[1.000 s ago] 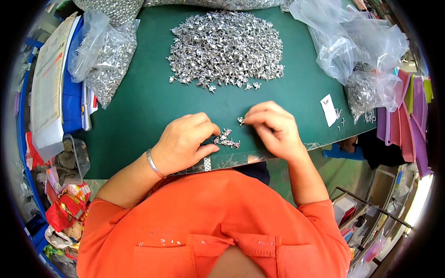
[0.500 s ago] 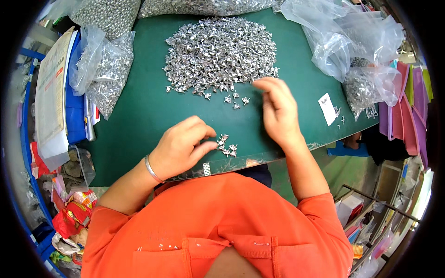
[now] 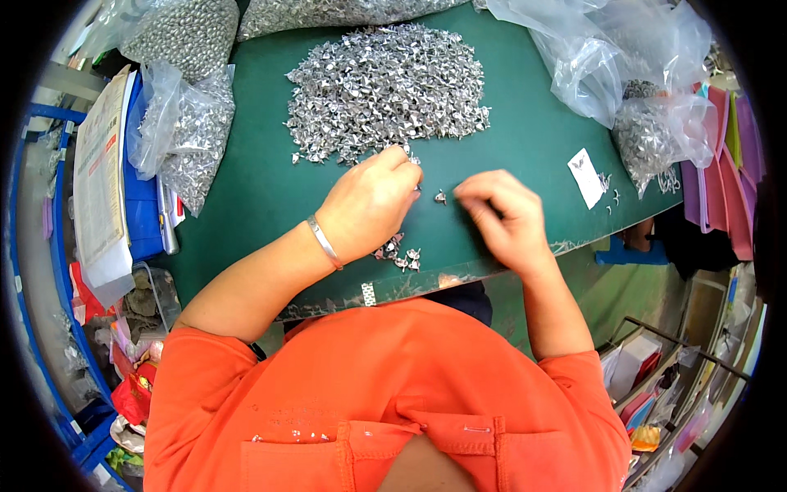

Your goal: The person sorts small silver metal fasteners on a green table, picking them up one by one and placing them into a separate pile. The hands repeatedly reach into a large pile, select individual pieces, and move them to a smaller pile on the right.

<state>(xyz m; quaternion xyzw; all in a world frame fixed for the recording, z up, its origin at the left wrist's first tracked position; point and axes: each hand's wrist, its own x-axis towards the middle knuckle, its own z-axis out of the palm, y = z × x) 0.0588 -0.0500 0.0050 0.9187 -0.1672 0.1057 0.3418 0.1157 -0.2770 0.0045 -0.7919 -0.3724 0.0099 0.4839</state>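
A large heap of small shiny metal parts (image 3: 385,86) lies on the green table mat (image 3: 246,197). My left hand (image 3: 373,201), with a silver bangle on the wrist, reaches to the near edge of the heap, fingers curled on some parts. My right hand (image 3: 500,213) rests a little to the right, fingers bent together; what they pinch is hidden. One loose metal part (image 3: 440,197) lies between the hands. A small cluster of parts (image 3: 399,254) sits near the table's front edge under my left wrist.
Clear plastic bags of metal parts lie at the left (image 3: 188,139), back left (image 3: 176,29) and right (image 3: 656,131). A white paper slip (image 3: 586,176) lies on the mat at right. A blue crate with papers (image 3: 106,180) stands left; coloured sheets (image 3: 725,164) right.
My left hand moved up from the small cluster to the heap's near edge. My right hand drew back from the heap toward the table's front. The view shifted slightly.
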